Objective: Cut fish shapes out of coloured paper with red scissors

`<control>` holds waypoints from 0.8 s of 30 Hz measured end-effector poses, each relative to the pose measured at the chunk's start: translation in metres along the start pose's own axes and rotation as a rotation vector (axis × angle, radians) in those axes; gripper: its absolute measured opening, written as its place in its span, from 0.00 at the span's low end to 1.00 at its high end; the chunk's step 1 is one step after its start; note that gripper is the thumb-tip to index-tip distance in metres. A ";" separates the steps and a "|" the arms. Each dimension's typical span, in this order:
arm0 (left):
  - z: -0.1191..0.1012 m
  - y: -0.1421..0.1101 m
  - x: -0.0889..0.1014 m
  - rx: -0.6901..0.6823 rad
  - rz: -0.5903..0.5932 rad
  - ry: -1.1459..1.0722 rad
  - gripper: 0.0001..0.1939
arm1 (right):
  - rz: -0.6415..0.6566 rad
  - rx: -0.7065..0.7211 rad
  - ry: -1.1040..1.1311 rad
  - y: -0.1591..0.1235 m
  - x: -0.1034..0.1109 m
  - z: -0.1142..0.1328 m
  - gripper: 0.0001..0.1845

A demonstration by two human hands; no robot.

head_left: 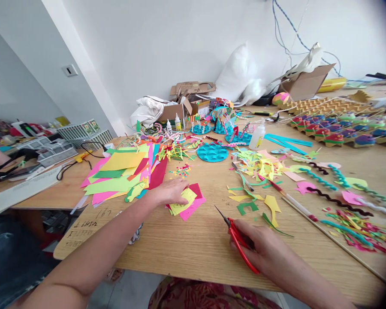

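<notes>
My right hand (260, 246) grips a pair of red-handled scissors (241, 247). Their dark, narrow blades point up and left over the bare wood near the table's front edge. My left hand (172, 192) reaches across to a small pile of cut paper, its thumb and fingers apart at the pile's upper left. In that pile lie a yellow piece with drawn lines (187, 202), a pink piece (193, 209) and a dark red piece (196, 190). Whether the fingertips touch the paper I cannot tell.
Coloured paper sheets (116, 184) are stacked at left. Cut scraps (260, 165), a craft knife (244, 178) and a long stick (334, 238) lie at right. Behind stand a glue bottle (257, 136), a blue scalloped disc (212, 152) and painted egg-carton pieces (334, 137).
</notes>
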State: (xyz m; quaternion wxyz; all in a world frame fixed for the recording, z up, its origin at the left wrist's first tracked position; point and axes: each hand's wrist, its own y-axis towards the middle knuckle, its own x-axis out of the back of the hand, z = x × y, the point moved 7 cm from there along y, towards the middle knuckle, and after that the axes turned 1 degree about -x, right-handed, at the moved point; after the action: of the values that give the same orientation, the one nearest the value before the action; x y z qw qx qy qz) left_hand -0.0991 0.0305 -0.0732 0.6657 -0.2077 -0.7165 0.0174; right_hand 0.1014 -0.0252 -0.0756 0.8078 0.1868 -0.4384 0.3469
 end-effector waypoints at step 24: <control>-0.010 0.003 0.010 -0.099 0.003 0.063 0.26 | -0.022 -0.031 0.005 0.000 0.005 -0.002 0.11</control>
State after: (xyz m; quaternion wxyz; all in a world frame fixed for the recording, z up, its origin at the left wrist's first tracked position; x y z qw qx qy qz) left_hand -0.0885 0.0340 -0.0636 0.6768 -0.2420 -0.6948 -0.0237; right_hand 0.1050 -0.0220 -0.0728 0.8156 0.1782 -0.4396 0.3315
